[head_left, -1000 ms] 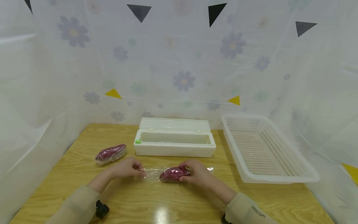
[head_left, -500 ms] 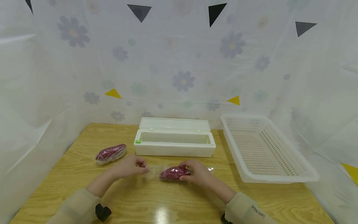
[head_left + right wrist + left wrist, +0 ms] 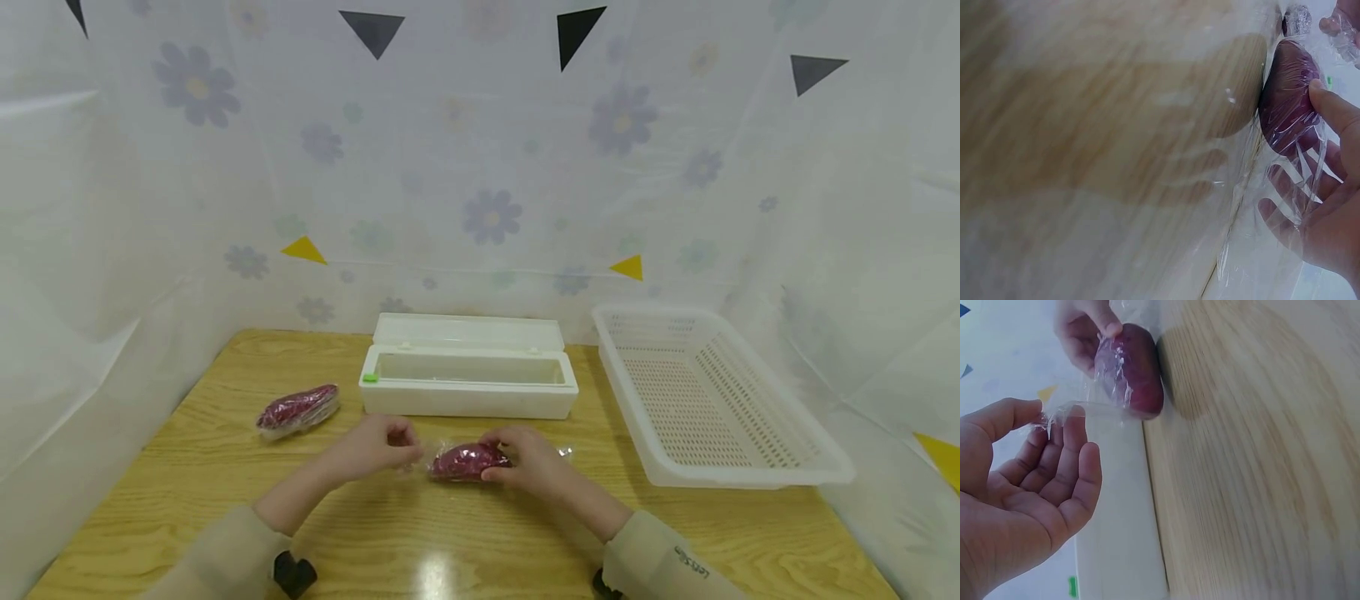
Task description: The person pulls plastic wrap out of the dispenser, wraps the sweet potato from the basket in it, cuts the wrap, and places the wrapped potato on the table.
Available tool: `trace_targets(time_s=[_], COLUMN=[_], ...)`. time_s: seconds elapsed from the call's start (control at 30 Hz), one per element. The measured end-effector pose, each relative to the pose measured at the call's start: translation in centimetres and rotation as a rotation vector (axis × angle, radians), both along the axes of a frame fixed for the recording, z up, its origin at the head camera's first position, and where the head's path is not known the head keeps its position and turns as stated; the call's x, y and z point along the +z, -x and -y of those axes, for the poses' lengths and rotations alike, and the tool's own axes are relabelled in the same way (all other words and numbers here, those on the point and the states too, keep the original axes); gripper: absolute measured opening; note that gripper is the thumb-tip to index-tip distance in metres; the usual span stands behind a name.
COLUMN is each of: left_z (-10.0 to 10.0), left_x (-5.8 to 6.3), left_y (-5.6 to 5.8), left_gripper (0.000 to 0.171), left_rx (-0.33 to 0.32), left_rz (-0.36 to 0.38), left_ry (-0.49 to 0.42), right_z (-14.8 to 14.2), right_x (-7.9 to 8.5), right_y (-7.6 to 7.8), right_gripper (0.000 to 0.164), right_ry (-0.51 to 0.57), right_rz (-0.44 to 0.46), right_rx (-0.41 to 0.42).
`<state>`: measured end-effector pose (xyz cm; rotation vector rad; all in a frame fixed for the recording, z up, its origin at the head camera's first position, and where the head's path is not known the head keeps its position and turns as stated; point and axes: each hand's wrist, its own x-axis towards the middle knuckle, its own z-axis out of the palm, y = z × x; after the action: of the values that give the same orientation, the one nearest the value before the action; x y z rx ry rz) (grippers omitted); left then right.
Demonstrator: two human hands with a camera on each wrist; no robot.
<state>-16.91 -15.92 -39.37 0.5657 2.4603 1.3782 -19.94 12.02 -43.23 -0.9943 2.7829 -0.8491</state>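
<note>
A purple sweet potato [image 3: 459, 463] in clear cling film lies on the table in front of the white box. My right hand [image 3: 536, 465] holds its right end between thumb and fingers; in the right wrist view more film [image 3: 1300, 187] hangs over those fingers. Just left of the sweet potato, my left hand [image 3: 372, 448] pinches the gathered end of the film. Seen from the left wrist, the film [image 3: 1094, 407] runs from the thumb and fingertips to the sweet potato [image 3: 1141, 375]. Farther left lies a second wrapped sweet potato [image 3: 298, 410].
Behind the hands stands a long white cling film box [image 3: 471, 402], its lid raised, with a green slider [image 3: 370, 378] at the left of its front edge. A white perforated basket [image 3: 750, 478] occupies the right side of the wooden table [image 3: 420, 533]. Patterned sheeting encloses the back and sides.
My left hand has moved right with the film's end, closer to the sweet potato, and the stretch of film between them has become shorter. My right hand has stayed in place.
</note>
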Motion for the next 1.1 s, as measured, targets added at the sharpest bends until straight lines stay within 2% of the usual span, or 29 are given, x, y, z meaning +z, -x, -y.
trace_targets(time_s=[0.47,0.63,0.73,1.1], left_z=[-4.1,-5.0,-5.3,-5.0], left_x=[-0.7,-1.4,-1.9,-2.9], left_y=[0.6,0.8,0.9,1.2], left_gripper=[0.010,0.008,0.007,0.011], left_rx=[0.015,0.017,0.022,-0.074], left_rz=[-0.028,-0.017,-0.034,-0.152], left_ry=[-0.040,-0.089,-0.083,-0.004], right_z=[0.3,0.3,0.3,0.3], right_x=[0.1,0.0,-0.1,-0.1], right_y=[0.0,0.1,0.1,0.1], right_gripper=[0.043,0.043,0.042,0.041], right_ry=[-0.017,-0.015,-0.015,-0.005], right_rz=[-0.030,-0.032,-0.040,-0.044], right_rx=[-0.018,-0.016,-0.009,-0.002])
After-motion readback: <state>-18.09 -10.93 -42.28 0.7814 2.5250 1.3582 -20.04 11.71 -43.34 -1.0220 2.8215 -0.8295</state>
